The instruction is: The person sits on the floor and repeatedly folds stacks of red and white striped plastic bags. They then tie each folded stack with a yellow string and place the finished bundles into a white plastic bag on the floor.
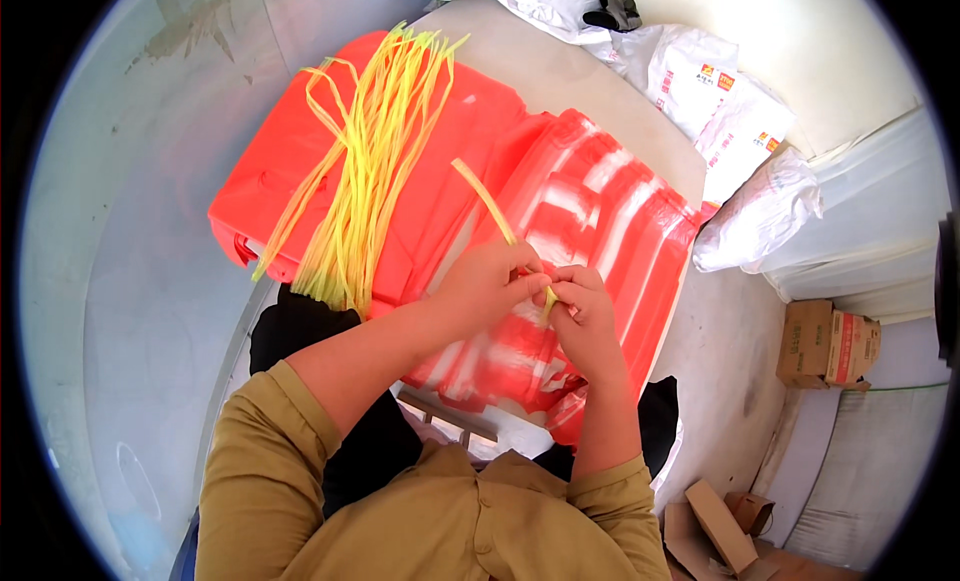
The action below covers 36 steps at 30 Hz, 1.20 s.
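My left hand [492,281] and my right hand [585,316] meet in front of me, fingers pinched close together. A single yellow strip [485,199] runs between them; its long end sticks up past my left hand, and a short folded part shows at my right fingertips. What exactly the fingertips do to the strip is too small to tell. To the left, a thick bundle of yellow strips [370,171] lies loosely across a red plastic-looking surface [290,141]. Beneath my hands is a shiny red and white striped plastic sheet [600,221].
White printed sacks [690,91] line the far right, with a dark glove-like item [613,11] on one. A cardboard box [828,346] stands by the right wall. Opened cardboard [720,531] lies at the lower right. A pale wall [150,261] curves along the left.
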Available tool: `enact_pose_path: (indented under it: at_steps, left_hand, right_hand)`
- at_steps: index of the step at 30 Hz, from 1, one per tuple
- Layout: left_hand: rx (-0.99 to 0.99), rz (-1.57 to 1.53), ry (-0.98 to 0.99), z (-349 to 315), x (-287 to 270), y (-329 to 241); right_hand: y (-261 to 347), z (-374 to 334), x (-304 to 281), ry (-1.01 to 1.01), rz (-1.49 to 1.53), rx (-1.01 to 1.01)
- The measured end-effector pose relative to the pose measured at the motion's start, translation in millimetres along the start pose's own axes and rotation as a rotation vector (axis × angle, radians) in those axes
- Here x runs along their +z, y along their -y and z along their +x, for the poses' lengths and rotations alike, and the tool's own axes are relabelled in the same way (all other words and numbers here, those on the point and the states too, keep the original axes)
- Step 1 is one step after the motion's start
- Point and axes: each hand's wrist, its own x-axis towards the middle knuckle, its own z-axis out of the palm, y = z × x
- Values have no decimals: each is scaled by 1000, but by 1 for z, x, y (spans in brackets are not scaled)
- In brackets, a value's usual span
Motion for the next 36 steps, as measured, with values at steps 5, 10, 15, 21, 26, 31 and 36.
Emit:
enact_pose_path:
  at_steps: [5, 10, 15, 21, 26, 31, 36]
  left_hand:
    - [30, 127, -56, 4, 1, 13]
    - [233, 523, -188, 5, -4, 15]
    - [282, 835, -193, 6, -14, 16]
    - [276, 910, -169, 7, -14, 11]
    - [272, 937, -117, 8, -9, 17]
    - [269, 902, -133, 9, -6, 22]
    - [307, 705, -207, 5, -6, 6]
  right_hand:
    - [15, 3, -1, 6, 37, 87]
    - [10, 3, 8, -230, -107, 20]
    - [-6, -12, 5, -288, -77, 241]
    - [-4, -11, -2, -298, -112, 207]
    - [14, 8, -3, -208, 315, 464]
    - [15, 14, 1, -11, 373, 598]
    - [10, 13, 4, 68, 105, 500]
